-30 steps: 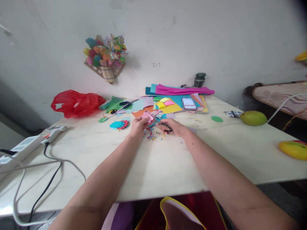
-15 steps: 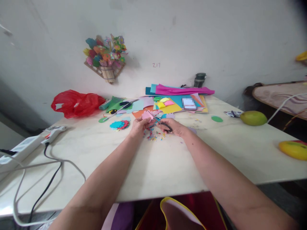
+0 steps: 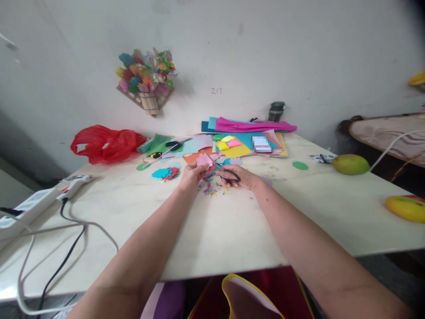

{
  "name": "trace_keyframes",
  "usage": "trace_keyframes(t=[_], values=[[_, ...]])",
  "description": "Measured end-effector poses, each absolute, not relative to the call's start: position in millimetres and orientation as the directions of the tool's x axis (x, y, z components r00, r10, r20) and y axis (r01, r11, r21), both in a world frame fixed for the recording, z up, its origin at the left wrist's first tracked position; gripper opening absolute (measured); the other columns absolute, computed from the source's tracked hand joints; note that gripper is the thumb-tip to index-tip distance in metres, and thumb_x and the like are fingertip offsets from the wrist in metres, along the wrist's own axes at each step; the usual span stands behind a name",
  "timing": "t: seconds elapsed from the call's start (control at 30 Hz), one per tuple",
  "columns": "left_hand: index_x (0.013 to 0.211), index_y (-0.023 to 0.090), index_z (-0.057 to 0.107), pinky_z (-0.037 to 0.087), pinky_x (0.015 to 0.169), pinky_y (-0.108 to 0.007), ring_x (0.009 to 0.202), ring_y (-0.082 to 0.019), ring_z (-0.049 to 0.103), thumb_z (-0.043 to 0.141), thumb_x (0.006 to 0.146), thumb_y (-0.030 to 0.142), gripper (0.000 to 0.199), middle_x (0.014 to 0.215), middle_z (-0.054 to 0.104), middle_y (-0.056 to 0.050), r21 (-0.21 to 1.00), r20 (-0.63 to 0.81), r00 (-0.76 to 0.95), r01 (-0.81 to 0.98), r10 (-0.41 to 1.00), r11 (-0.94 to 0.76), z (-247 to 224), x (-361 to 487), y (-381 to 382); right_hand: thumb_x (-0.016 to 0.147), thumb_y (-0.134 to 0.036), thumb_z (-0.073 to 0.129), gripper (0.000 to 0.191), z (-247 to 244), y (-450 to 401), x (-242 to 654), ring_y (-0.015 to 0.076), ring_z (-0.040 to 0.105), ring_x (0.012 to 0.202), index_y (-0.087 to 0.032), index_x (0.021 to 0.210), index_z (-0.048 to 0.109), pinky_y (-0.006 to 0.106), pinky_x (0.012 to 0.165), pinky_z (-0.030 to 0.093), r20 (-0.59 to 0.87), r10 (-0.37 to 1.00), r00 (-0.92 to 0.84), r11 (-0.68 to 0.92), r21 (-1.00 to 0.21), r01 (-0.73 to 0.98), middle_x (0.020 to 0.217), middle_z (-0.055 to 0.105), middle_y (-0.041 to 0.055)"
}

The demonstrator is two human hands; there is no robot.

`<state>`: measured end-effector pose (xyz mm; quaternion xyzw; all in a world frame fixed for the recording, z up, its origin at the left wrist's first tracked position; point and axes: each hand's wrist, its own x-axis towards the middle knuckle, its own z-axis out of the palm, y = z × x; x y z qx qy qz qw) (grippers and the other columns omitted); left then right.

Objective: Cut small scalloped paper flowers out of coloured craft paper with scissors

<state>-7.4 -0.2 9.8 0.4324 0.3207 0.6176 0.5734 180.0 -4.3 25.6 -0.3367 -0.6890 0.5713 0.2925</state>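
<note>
The left hand (image 3: 191, 176) pinches a small pink paper piece with a scalloped edge (image 3: 203, 160) between thumb and fingers. The right hand (image 3: 244, 177) grips a pair of black-handled metal scissors (image 3: 223, 169), and their blades reach the right side of the pink piece; how far the blades are parted is too small to tell. Both hands are over the far half of a pale, marble-patterned table (image 3: 212, 235), about midway between its left and right edges, so the pink piece is well away from the near edge.

Tiny multicoloured paper scraps (image 3: 212, 189) lie scattered under and in front of the hands. Just to the left of the left hand sits a pile of blue scalloped paper pieces (image 3: 161, 173), with red scalloped paper pieces (image 3: 174, 172) showing at its right side.

Towards the far edge, a second pair of dark-handled scissors (image 3: 173, 145) rests on paper sheets, and a yellow paper sheet (image 3: 244, 148) lies beyond the right hand. Folded magenta paper (image 3: 252, 125) stretches along the far edge. A crumpled red plastic bag (image 3: 102, 144) occupies the far left corner, and a green oval paper piece (image 3: 300, 165) lies towards the right edge.
</note>
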Motion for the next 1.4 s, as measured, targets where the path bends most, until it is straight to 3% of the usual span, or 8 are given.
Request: trace_keyframes(t=[0.67, 1.4], values=[[0.072, 0.011, 0.068, 0.055, 0.067, -0.030, 0.070, -0.019, 0.068, 0.077, 0.054, 0.019, 0.021, 0.071, 0.070, -0.006, 0.899, 0.161, 0.021, -0.416, 0.987, -0.138, 9.2, -7.4, 1.0, 0.067, -0.042, 0.074, 0.035, 18.7, 0.9, 179.1, 0.0040, 0.044, 0.039, -0.015, 0.075, 0.053, 0.016, 0.031, 0.020, -0.006, 0.815, -0.579, 0.070, -0.992, 0.109, 0.054, 0.054, -0.0045], [0.072, 0.009, 0.068, 0.055, 0.066, -0.027, 0.069, -0.019, 0.069, 0.077, 0.052, 0.017, 0.023, 0.071, 0.070, -0.007, 0.891, 0.125, 0.030, -0.443, 0.992, -0.099, 14.2, -5.3, -4.0, 0.058, -0.029, 0.079, 0.031, 26.4, -5.9, 173.3, 0.0049, 0.042, 0.037, -0.014, 0.075, 0.057, 0.017, 0.034, 0.025, -0.060, 0.860, -0.507, -0.037, -0.998, 0.056, 0.048, 0.052, -0.0054]])
